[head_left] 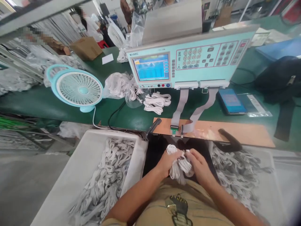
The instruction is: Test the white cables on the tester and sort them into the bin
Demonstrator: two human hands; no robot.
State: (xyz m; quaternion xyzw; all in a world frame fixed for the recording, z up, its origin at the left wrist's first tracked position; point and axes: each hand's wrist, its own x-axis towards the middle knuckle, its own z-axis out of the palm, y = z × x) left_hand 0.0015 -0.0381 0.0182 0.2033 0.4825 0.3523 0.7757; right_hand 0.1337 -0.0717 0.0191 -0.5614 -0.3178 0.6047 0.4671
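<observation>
Lt hand: fingers curled round a white cable bundle, thumb over the top, grip closed. Rt hand: partly closed, thumb & fingertips drawn together at a small white plug on the same bundle; exact finger contact too small to confirm. Bundle is in front of my shirt, just below the edge of the tan board, apart from it.

Two small connectors sit at the board's near edge, on the ends of grey ribbon cables running down from the tester. Tester screen lit; readout not legible from here.

Handling, my judgement: step in hand looks to be sorting out the plug ends. Lt grip shd be firm enough to keep the loops together, but w/o crushing or kinking them. Rt shd take the plug by its body, not the wire, & turn it till the face can be seen. Keep loose loops clear of the fingertips; main risk is a snagged loop or a strained plug neck.

Surroundings: more coils in lt bin & rt bin, approx. either side of me; a few bundles on the bench below the tester.
</observation>
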